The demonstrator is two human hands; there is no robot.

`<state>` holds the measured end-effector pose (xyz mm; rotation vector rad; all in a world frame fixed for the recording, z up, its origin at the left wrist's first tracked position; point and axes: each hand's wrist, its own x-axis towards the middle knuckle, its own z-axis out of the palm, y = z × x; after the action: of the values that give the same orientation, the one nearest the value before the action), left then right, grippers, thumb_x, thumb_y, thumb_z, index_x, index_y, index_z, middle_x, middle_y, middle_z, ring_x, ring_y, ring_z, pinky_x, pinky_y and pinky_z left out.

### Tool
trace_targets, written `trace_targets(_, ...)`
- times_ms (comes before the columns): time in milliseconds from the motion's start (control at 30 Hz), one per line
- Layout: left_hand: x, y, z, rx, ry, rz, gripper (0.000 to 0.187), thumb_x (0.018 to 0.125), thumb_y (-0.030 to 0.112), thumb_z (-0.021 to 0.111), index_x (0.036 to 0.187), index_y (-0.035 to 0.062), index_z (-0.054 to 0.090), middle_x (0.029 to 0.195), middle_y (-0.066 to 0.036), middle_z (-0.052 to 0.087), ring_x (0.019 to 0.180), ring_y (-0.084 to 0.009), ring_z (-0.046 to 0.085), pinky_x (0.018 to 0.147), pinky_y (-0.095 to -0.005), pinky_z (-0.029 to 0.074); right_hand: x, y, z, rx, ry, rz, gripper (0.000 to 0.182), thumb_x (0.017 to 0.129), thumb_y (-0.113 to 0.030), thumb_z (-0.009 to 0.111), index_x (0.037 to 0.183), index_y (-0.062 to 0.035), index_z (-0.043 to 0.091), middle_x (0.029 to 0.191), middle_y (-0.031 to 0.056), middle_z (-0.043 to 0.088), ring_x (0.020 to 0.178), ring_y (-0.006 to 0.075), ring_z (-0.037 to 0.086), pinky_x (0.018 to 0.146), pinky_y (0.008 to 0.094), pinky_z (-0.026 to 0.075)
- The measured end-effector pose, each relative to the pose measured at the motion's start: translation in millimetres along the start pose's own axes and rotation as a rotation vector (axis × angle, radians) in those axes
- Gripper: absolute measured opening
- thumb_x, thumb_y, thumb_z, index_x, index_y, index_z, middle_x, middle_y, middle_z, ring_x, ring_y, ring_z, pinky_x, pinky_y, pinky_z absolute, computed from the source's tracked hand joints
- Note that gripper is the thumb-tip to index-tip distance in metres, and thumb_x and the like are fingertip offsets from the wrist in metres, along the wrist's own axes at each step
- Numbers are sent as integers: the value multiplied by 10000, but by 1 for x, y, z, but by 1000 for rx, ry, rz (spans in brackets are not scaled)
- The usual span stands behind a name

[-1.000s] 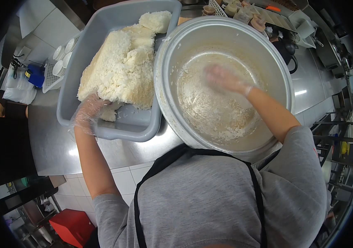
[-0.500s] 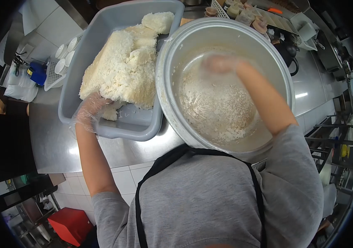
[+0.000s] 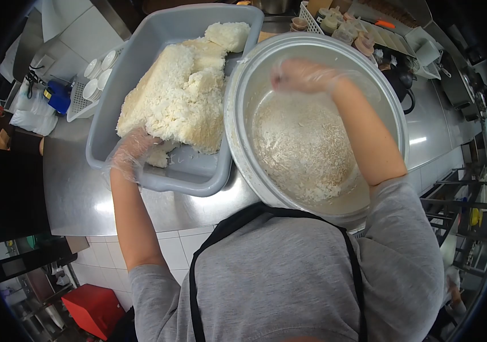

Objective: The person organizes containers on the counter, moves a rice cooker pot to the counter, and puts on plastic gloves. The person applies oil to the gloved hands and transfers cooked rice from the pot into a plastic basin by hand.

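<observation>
A large mass of cooked white rice (image 3: 181, 91) lies in a grey plastic tub (image 3: 209, 185), with a separate clump at its far corner. My left hand (image 3: 131, 151), in a clear plastic glove, is inside the tub's near left corner. Its fingers are stretched out against the rice's lower edge, their tips partly hidden. To the right stands a big round metal pot (image 3: 238, 139) with rice grains and a whitish film (image 3: 303, 145) on its bottom. Inside its far part my gloved right hand (image 3: 306, 77) has its fingers curled in, slightly blurred; whatever they hold is hidden.
Tub and pot stand side by side on a steel counter (image 3: 72, 194). A white basket (image 3: 80, 105) with small white bowls is at left, beside a blue object (image 3: 58, 97). Sauce bottles (image 3: 329, 23) and containers line the back right. A red bin (image 3: 92, 308) is below left.
My right hand has moved slightly toward the far wall of the pot and shows more clearly. The left hand stays by the rice. The whole view has shifted a little.
</observation>
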<state>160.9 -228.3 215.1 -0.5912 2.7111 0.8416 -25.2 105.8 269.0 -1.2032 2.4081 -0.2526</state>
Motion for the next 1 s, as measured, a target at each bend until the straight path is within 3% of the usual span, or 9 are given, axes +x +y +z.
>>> trace_targets(133, 7, -14, 5, -96, 1, 64, 469, 630, 145, 687, 1078, 35, 605, 958, -87, 650, 877, -220, 582, 823, -330, 435, 10, -1, -11, 34, 678, -198, 184, 853, -174, 563, 966, -46, 631, 934, 112, 643, 857, 237, 600, 825, 342, 459)
trace_targets(267, 9, -17, 5, -146, 3, 77, 457, 641, 127, 682, 1085, 44, 609, 970, -50, 639, 895, -194, 570, 841, -304, 418, 35, -13, -7, -114, 789, -383, 184, 872, -188, 555, 966, -55, 640, 934, 117, 644, 897, 236, 600, 849, 345, 458)
trace_targets(467, 15, -26, 5, -173, -52, 12, 473, 642, 120, 680, 1100, 41, 596, 976, -62, 635, 914, -187, 565, 853, -305, 413, -11, -2, -13, -52, 180, -1, 206, 901, -231, 493, 951, -121, 660, 957, 112, 626, 1007, 245, 574, 936, 405, 411)
trace_targets(633, 11, -17, 3, -77, -28, 59, 473, 645, 131, 674, 1100, 33, 590, 968, -78, 633, 895, -188, 571, 834, -300, 422, -42, 164, -15, -652, -109, 225, 257, 895, -236, 442, 968, -123, 660, 1001, 147, 617, 972, 246, 581, 943, 388, 394)
trace_targets(700, 12, -18, 4, -26, -15, 63, 472, 649, 138, 671, 1101, 30, 587, 966, -82, 634, 887, -189, 574, 827, -299, 426, -20, 222, -15, -784, -84, 319, 261, 897, -233, 444, 967, -96, 655, 1018, 151, 615, 975, 261, 578, 942, 384, 397)
trace_targets(800, 10, -17, 6, -71, -36, 69, 475, 653, 149, 666, 1106, 29, 582, 957, -83, 640, 874, -200, 581, 801, -308, 439, -6, 169, 15, -8, 696, 48, 297, 902, -236, 445, 963, -31, 651, 1038, 162, 627, 967, 318, 584, 944, 393, 396)
trace_targets(900, 0, -6, 7, -73, 8, 85, 457, 663, 162, 663, 1098, 42, 588, 937, -83, 644, 849, -207, 586, 770, -316, 450, -5, 114, 32, 289, 572, -151, 356, 898, -290, 474, 994, 5, 649, 1052, 189, 625, 956, 344, 593, 908, 403, 423)
trace_targets(967, 2, -8, 6, -85, 27, 14, 466, 666, 182, 668, 1103, 45, 583, 923, -89, 643, 836, -211, 587, 758, -320, 452, 14, 149, 49, -636, -36, 196, 286, 895, -227, 463, 1077, -116, 653, 1105, 163, 617, 1033, 323, 577, 880, 394, 453)
trace_targets(1000, 2, -5, 6, -92, 25, 20, 466, 666, 182, 668, 1103, 45, 583, 923, -89, 643, 836, -211, 587, 758, -320, 452, -1, 157, 63, -471, -12, 376, 312, 865, -258, 509, 1075, -72, 643, 1089, 177, 619, 989, 329, 593, 854, 399, 461)
